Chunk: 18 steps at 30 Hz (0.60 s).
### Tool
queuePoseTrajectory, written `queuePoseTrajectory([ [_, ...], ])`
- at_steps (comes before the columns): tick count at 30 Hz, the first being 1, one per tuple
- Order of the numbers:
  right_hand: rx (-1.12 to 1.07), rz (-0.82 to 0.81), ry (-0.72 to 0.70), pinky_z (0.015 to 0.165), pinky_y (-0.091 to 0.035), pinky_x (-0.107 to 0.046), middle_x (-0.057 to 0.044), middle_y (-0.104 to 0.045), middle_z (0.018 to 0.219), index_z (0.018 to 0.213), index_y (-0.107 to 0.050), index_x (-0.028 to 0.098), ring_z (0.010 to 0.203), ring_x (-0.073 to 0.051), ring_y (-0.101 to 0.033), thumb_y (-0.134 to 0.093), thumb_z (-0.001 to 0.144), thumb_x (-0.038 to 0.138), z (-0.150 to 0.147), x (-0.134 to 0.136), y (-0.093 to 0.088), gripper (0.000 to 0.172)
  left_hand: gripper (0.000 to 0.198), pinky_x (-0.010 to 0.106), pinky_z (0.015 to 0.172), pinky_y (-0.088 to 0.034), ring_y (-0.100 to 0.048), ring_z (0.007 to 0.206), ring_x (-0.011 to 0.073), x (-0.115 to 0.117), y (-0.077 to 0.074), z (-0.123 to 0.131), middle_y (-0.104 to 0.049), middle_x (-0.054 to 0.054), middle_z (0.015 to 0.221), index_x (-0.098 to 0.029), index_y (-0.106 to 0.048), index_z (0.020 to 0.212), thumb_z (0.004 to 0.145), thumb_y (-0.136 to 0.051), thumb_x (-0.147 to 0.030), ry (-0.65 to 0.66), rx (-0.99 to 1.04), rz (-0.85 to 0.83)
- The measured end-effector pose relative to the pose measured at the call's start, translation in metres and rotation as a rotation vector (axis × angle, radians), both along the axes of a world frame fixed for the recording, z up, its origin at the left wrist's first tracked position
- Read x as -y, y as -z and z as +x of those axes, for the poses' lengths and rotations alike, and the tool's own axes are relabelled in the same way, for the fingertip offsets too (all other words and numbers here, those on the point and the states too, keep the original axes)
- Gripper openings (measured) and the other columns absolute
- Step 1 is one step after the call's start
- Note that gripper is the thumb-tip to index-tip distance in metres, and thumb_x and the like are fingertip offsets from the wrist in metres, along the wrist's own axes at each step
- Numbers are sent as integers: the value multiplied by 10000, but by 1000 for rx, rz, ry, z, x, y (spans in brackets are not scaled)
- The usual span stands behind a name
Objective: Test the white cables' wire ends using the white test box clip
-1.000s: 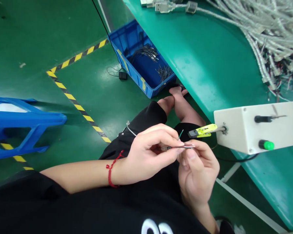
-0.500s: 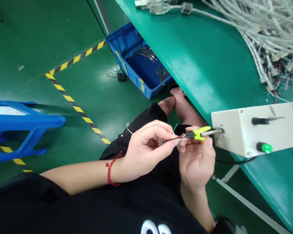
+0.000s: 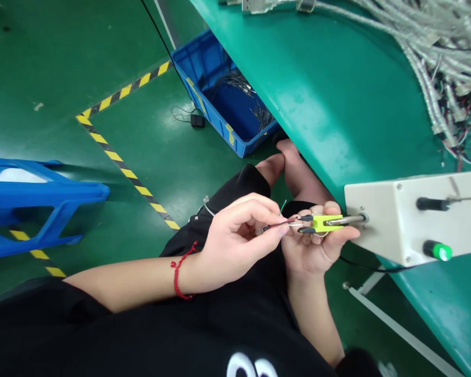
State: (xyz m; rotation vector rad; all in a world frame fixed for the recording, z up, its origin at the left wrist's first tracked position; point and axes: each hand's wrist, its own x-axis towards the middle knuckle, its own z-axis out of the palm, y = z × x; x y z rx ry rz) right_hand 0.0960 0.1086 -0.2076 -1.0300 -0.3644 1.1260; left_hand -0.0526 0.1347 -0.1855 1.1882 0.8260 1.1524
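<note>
The fingers of the left hand (image 3: pixel 239 241) pinch a dark wire (image 3: pixel 282 224), its end reaching the yellow clip (image 3: pixel 325 223) above the open right hand (image 3: pixel 310 251).

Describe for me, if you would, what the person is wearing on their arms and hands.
The left hand and right hand are gloveless, and the forearms are bare. A red knotted cord bracelet circles the left wrist. The arms come out of a black sleeve on the left and a black sleeve on the right.

White box (image 3: pixel 412 220) blocks hands (image 3: pixel 306 246) rightward; green bench edge (image 3: pixel 317 131) ahead.
</note>
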Motion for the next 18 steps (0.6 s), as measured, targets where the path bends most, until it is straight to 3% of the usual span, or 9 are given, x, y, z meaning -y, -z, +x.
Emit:
queuePoseTrajectory([
  [6,-78,17,2,444,-353,-201,114,-199,601,867,-572,306,500,-112,-99,-909,742,643,-1,2,-2,492,165,225,618,-496,-654,789,126,0,1,1,-696,41,956,-189,-757,953,878,-830,-62,18,31,-40],
  [12,5,14,-41,441,-397,-172,108,-162,600,920,-601,323,490,-125,-141,-833,771,734,1,4,0,495,102,226,589,-499,-649,757,132,-1,0,5,-702,51,933,-184,-758,917,889,-851,-152,12,18,-51],
  [18,29,-1,-46,423,-338,-202,95,-153,618,961,-658,337,506,-130,-194,-823,773,743,1,6,1,478,97,228,586,-500,-649,755,133,-1,-2,6,-707,57,937,-185,-759,913,893,-850,-160,12,23,-63],
])
